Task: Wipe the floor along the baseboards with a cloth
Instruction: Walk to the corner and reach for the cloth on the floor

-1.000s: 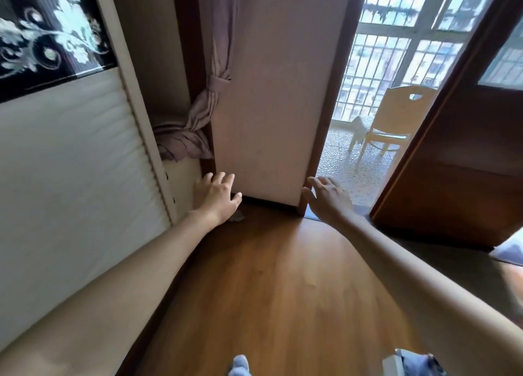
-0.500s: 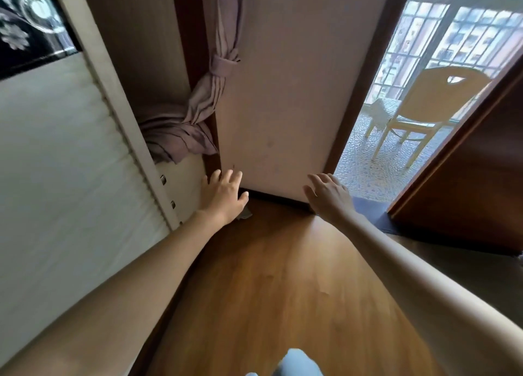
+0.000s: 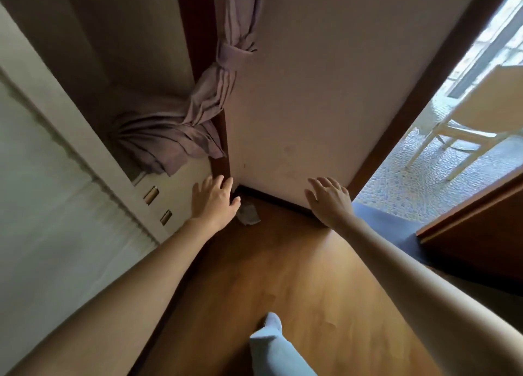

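Crumpled pale grey cloth (image 3: 248, 214) lay on the brown wooden floor (image 3: 283, 276), in the corner beside the dark baseboard (image 3: 271, 200). Just left of the baseboard, the left hand (image 3: 216, 203) hovered over the cloth, fingers spread, holding nothing. The right hand (image 3: 329, 201) reached toward the baseboard, fingers loosely spread, empty.

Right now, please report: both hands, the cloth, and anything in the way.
Left hand open, fingers straight, over the corner. Right hand open at the baseboard. Cloth on the floor, partly under left hand, not gripped. Curtain hangs above the corner, apart.
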